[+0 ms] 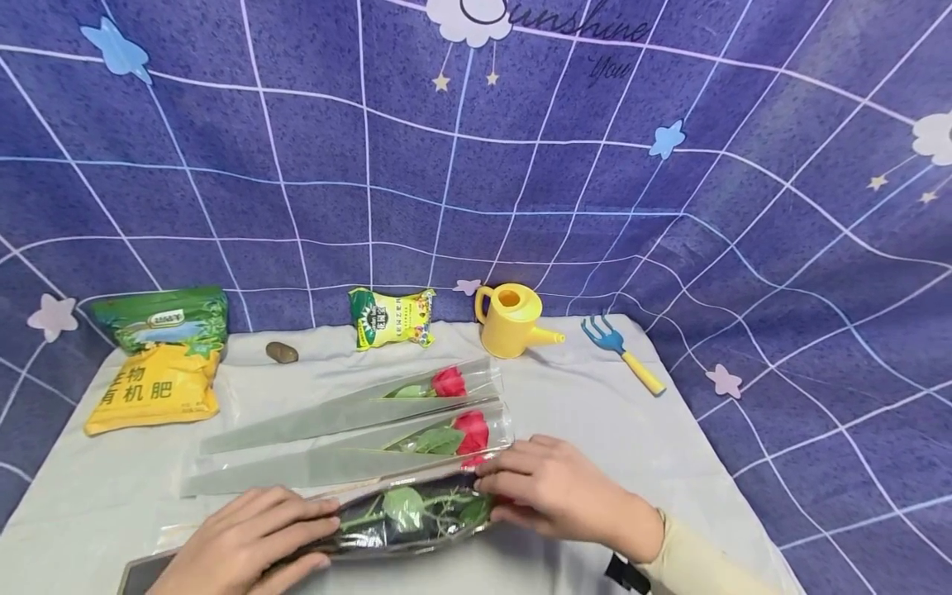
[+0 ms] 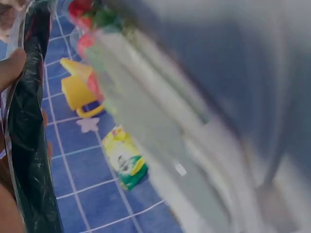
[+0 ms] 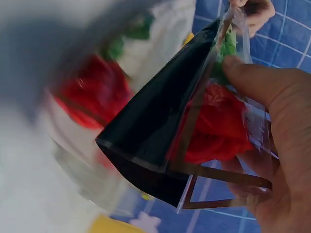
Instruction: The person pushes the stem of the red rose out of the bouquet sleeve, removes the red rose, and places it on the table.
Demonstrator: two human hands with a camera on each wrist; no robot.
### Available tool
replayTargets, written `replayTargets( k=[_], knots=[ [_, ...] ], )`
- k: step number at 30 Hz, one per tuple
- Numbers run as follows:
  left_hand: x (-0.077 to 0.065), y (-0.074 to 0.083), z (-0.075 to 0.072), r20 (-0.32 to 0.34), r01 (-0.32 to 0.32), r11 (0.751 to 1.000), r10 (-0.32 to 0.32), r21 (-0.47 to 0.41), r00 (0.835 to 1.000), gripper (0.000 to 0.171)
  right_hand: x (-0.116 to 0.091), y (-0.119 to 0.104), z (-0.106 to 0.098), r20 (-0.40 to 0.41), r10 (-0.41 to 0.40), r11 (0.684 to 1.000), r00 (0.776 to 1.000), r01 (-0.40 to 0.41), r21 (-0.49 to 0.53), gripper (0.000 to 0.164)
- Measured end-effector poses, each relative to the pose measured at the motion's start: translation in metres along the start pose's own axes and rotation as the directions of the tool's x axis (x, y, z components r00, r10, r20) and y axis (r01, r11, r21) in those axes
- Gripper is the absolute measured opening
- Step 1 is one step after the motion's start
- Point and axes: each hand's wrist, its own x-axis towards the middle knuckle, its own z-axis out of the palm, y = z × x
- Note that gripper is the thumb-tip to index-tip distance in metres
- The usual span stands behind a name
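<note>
A rose in a black-backed clear sleeve (image 1: 405, 514) lies across both hands near the front of the table. My left hand (image 1: 249, 537) grips the sleeve at the stem part, fingers over its top. At the flower end, my right hand (image 1: 561, 496) holds the sleeve, hiding much of the bloom in the head view. In the right wrist view, the red bloom (image 3: 216, 128) shows behind clear film, with the thumb on the sleeve's edge. Just behind lie two more red roses, a nearer rose (image 1: 473, 434) and a farther rose (image 1: 449, 382), in grey-and-clear sleeves.
Along the back stand a green-and-yellow fertilizer bag (image 1: 159, 364), a brown stone (image 1: 282, 352), a small yellow-green packet (image 1: 392, 318) and a yellow watering can (image 1: 511, 322). A blue hand rake with yellow handle (image 1: 623, 351) lies at right. A patterned blue curtain (image 1: 312, 165) rises behind the table.
</note>
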Motion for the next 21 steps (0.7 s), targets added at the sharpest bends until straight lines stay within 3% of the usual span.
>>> replayTargets(
  k=[5,7,8,9,10,12,13,15,16,18,20,21],
  knots=[
    [0.024,-0.01,-0.016,0.016,0.03,0.999,-0.03,0.027,0.999,0.035,0.02,0.016,-0.017,-0.071,-0.052,0.995,0.996,0.046,-0.089,0.03],
    [0.03,-0.014,-0.021,0.069,0.111,0.992,-0.115,0.068,0.991,0.046,0.026,0.022,-0.021,-0.106,-0.078,0.991,0.991,0.066,-0.117,0.028],
    [0.032,-0.016,-0.023,0.101,0.176,0.981,-0.184,0.08,0.978,0.056,0.029,0.024,-0.022,-0.123,-0.091,0.989,0.988,0.075,-0.129,0.028],
    [0.033,-0.018,-0.024,0.142,0.256,0.963,-0.266,0.089,0.953,0.065,0.031,0.027,-0.023,-0.139,-0.098,0.987,0.985,0.079,-0.137,0.028],
    [0.034,-0.02,-0.026,0.191,0.346,0.933,-0.359,0.1,0.913,0.073,0.033,0.029,-0.023,-0.154,-0.106,0.986,0.982,0.083,-0.146,0.028],
    [0.035,-0.024,-0.026,0.287,0.499,0.86,-0.507,0.108,0.812,0.076,0.036,0.032,-0.023,-0.173,-0.118,0.983,0.978,0.09,-0.159,0.028],
    [0.036,-0.027,-0.026,0.331,0.564,0.82,-0.56,0.093,0.76,0.071,0.037,0.034,-0.023,-0.175,-0.121,0.982,0.977,0.092,-0.163,0.028],
    [0.036,-0.033,-0.023,0.416,0.644,0.765,-0.588,0.009,0.693,0.057,0.038,0.036,-0.021,-0.174,-0.119,0.982,0.978,0.09,-0.164,0.029],
    [0.036,-0.036,-0.022,0.459,0.666,0.745,-0.579,-0.038,0.674,0.051,0.039,0.037,-0.021,-0.173,-0.122,0.982,0.977,0.093,-0.165,0.028],
    [0.037,-0.04,-0.018,0.533,0.694,0.709,-0.541,-0.126,0.65,0.045,0.039,0.039,-0.02,-0.172,-0.121,0.982,0.978,0.093,-0.164,0.028],
    [0.036,-0.043,-0.014,0.59,0.708,0.658,-0.475,-0.254,0.653,0.046,0.041,0.04,-0.019,-0.178,-0.114,0.983,0.977,0.085,-0.164,0.027],
    [0.035,-0.043,-0.012,0.608,0.721,0.634,-0.465,-0.279,0.644,0.047,0.041,0.041,-0.019,-0.18,-0.104,0.983,0.978,0.074,-0.166,0.028]
  ],
)
